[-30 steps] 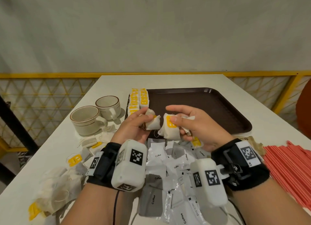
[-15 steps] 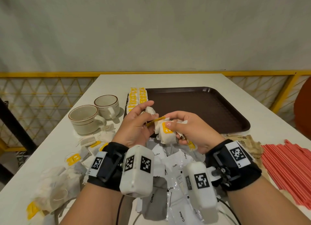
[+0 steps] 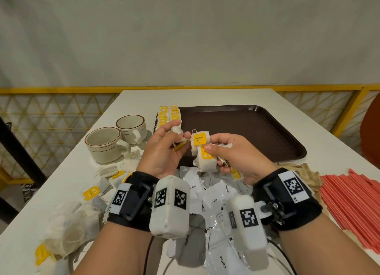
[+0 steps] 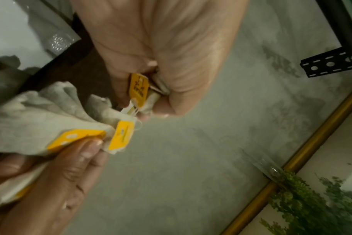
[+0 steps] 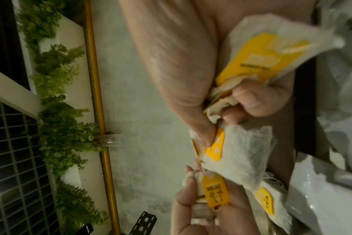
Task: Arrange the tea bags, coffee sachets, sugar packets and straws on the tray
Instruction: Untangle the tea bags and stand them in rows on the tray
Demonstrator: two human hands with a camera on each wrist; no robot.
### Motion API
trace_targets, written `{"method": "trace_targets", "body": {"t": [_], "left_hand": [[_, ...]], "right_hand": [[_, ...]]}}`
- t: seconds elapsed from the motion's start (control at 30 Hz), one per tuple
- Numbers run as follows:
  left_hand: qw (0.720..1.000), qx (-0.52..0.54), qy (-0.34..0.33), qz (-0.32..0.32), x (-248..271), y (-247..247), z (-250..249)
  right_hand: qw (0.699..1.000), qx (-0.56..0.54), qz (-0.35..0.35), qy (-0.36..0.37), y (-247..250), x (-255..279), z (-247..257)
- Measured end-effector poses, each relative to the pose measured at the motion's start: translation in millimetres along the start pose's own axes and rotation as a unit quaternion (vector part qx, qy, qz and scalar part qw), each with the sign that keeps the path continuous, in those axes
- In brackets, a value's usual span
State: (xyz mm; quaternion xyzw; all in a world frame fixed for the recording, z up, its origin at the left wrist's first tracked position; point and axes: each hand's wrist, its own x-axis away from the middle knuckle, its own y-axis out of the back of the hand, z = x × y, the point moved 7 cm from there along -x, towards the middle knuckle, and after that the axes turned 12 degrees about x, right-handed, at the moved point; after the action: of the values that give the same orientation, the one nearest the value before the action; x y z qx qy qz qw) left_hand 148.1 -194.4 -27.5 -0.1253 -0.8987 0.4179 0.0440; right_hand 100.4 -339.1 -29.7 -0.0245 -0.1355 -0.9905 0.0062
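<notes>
My two hands are raised side by side above the near edge of the dark brown tray (image 3: 257, 134). My left hand (image 3: 164, 149) pinches a small white tea bag (image 3: 177, 130) whose yellow tag (image 4: 138, 89) lies against the palm. My right hand (image 3: 230, 155) grips a bunch of several white tea bags with yellow tags (image 3: 202, 149), its thumb pressed on one tag (image 5: 215, 146). A thin string runs between the two hands' bags. Two rows of tea bags (image 3: 168, 115) lie at the tray's left edge.
Two beige cups (image 3: 107, 143) stand left of the tray. Loose tea bags (image 3: 67, 223) lie at the near left, white coffee sachets (image 3: 211, 202) under my wrists, brown sugar packets (image 3: 302, 171) and red straws (image 3: 353, 204) at the right. A yellow railing (image 3: 61, 90) borders the table.
Both hands drew nearer together and lifted slightly. One tea bag with its yellow tag now stands up between the hands, and the string between the bags is stretched.
</notes>
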Motion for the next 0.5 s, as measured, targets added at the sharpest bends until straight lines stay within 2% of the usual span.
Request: {"method": "trace_targets", "body": {"t": [0.07,0.2,0.5], "left_hand": [[1.0,0.012,0.012,-0.027,-4.3,6.7,1.0],[0.995,0.027,0.077,-0.05,-2.4,10.2,10.9],[0.995,-0.097,0.038,0.004,2.1,2.3,11.0]], "right_hand": [[1.0,-0.018,0.003,0.017,1.1,1.4,5.1],[0.999,-0.022,0.004,0.034,0.6,3.2,9.7],[1.0,0.001,-0.024,0.015,2.2,2.2,5.4]]}}
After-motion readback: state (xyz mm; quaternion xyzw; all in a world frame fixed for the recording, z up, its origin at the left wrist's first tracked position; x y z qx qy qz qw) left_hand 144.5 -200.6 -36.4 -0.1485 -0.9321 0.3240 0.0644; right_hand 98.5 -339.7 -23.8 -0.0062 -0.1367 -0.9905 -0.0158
